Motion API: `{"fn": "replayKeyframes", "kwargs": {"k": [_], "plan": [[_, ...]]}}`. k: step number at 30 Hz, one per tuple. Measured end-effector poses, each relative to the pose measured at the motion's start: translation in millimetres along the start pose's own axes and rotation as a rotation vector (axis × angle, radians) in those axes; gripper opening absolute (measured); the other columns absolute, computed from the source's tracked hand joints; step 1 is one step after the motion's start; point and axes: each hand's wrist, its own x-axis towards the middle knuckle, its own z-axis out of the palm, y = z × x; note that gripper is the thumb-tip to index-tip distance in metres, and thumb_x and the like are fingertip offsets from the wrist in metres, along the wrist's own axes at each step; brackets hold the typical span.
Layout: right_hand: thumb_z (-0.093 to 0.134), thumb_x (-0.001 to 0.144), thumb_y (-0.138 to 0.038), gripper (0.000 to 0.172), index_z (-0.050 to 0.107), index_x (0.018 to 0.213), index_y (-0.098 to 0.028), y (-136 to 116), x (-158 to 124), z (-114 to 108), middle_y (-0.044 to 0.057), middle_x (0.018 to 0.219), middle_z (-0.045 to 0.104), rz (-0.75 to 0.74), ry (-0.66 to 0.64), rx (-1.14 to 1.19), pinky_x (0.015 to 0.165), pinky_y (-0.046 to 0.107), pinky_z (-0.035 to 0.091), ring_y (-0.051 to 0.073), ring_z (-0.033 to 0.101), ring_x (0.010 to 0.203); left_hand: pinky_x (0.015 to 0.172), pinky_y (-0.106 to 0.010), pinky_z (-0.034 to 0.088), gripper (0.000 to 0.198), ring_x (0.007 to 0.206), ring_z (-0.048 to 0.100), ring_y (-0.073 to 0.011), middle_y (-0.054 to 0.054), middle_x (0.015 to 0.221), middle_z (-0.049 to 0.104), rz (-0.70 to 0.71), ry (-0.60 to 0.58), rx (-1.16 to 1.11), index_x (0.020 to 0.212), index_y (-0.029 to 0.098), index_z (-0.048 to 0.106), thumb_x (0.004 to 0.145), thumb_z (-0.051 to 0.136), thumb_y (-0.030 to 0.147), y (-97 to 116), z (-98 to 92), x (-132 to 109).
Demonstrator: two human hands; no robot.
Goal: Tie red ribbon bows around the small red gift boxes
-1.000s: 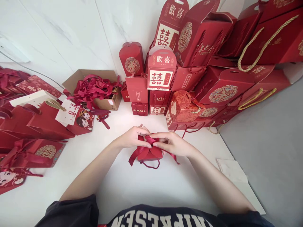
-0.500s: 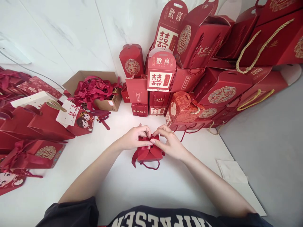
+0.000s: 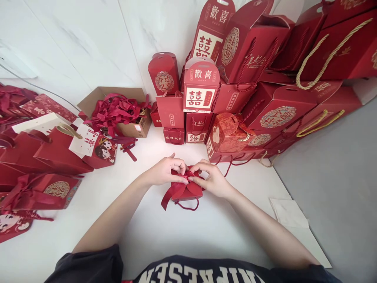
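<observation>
A small red gift box sits on the white table in front of me, its cord handle looping out toward me. Red ribbon lies across the top, one tail hanging off the left side. My left hand pinches the ribbon over the box's top with thumb and index finger. From the other side my right hand also pinches ribbon at the middle, its fingertips close to the left ones. The fingers partly hide the ribbon's centre.
A cardboard box full of red ribbons stands behind on the left. Stacked red gift boxes rise along the back right. More red boxes crowd the left side. White paper lies at the right edge by a grey surface.
Both hands stay over the box top, fingers slightly shifted around the ribbon. The ribbon's left tail now spreads wider and further left. Some ribbon at the centre looks pulled flatter.
</observation>
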Motion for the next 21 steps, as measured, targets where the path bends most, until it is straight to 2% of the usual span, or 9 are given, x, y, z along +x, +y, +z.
{"fn": "replayKeyframes", "kwargs": {"k": [3, 5, 7, 9, 12, 16, 21], "plan": [[0.065, 0.087, -0.021, 0.004, 0.068, 0.087, -0.024, 7, 0, 3, 0.002, 0.085, 0.07, -0.137, 0.06, -0.023, 0.08, 0.034, 0.045, 0.018, 0.059, 0.082, 0.111, -0.047, 0.029, 0.031, 0.071, 0.061, -0.0114, 0.001, 0.077, 0.065, -0.038, -0.036, -0.106, 0.069, 0.016, 0.051, 0.074, 0.073, 0.038, -2, -1.2, 0], [0.062, 0.089, -0.019, 0.008, 0.067, 0.088, -0.025, 9, 0, 2, 0.002, 0.091, 0.073, -0.266, 0.064, -0.091, 0.084, 0.036, 0.043, 0.018, 0.061, 0.088, 0.098, -0.043, 0.043, 0.029, 0.076, 0.064, -0.0139, -0.003, 0.082, 0.067, -0.075, -0.085, -0.234, 0.073, 0.016, 0.051, 0.078, 0.07, 0.038, -5, -1.5, 0], [0.059, 0.09, -0.016, 0.012, 0.066, 0.092, -0.025, 9, 1, -1, 0.001, 0.096, 0.073, -0.389, 0.037, -0.179, 0.088, 0.037, 0.042, 0.018, 0.062, 0.092, 0.083, -0.037, 0.049, 0.028, 0.08, 0.065, -0.0154, -0.007, 0.093, 0.067, -0.104, -0.109, -0.346, 0.078, 0.015, 0.051, 0.081, 0.067, 0.038, -6, -0.9, 0], [0.055, 0.092, -0.014, 0.016, 0.065, 0.096, -0.026, 7, 1, -5, 0.001, 0.098, 0.073, -0.479, -0.005, -0.26, 0.093, 0.038, 0.041, 0.016, 0.064, 0.093, 0.073, -0.031, 0.049, 0.027, 0.082, 0.064, -0.0155, -0.01, 0.101, 0.065, -0.118, -0.087, -0.391, 0.08, 0.014, 0.052, 0.082, 0.065, 0.038, -6, 0.6, 0], [0.052, 0.093, -0.013, 0.019, 0.064, 0.099, -0.027, 3, 2, -10, 0.001, 0.099, 0.073, -0.528, -0.046, -0.354, 0.101, 0.041, 0.038, 0.016, 0.065, 0.091, 0.073, -0.029, 0.048, 0.027, 0.083, 0.061, -0.0142, -0.006, 0.096, 0.063, -0.109, -0.041, -0.349, 0.078, 0.015, 0.051, 0.079, 0.068, 0.036, 0, 3.1, 0], [0.05, 0.093, -0.016, 0.02, 0.064, 0.1, -0.029, 0, 2, -13, 0.001, 0.099, 0.072, -0.503, -0.074, -0.389, 0.105, 0.044, 0.036, 0.017, 0.064, 0.094, 0.076, -0.031, 0.049, 0.028, 0.079, 0.059, -0.0142, 0.0, 0.083, 0.059, -0.06, -0.008, -0.212, 0.079, 0.016, 0.052, 0.07, 0.075, 0.03, 11, 4.7, -3], [0.049, 0.092, -0.014, 0.019, 0.064, 0.096, -0.026, -3, 3, -13, 0.001, 0.096, 0.069, -0.463, -0.077, -0.387, 0.109, 0.045, 0.035, 0.016, 0.063, 0.091, 0.074, -0.029, 0.049, 0.018, 0.081, 0.062, -0.0153, -0.001, 0.088, 0.063, -0.069, 0.023, -0.056, 0.09, 0.019, 0.053, 0.076, 0.062, 0.019, 27, 10.5, -9]]}}
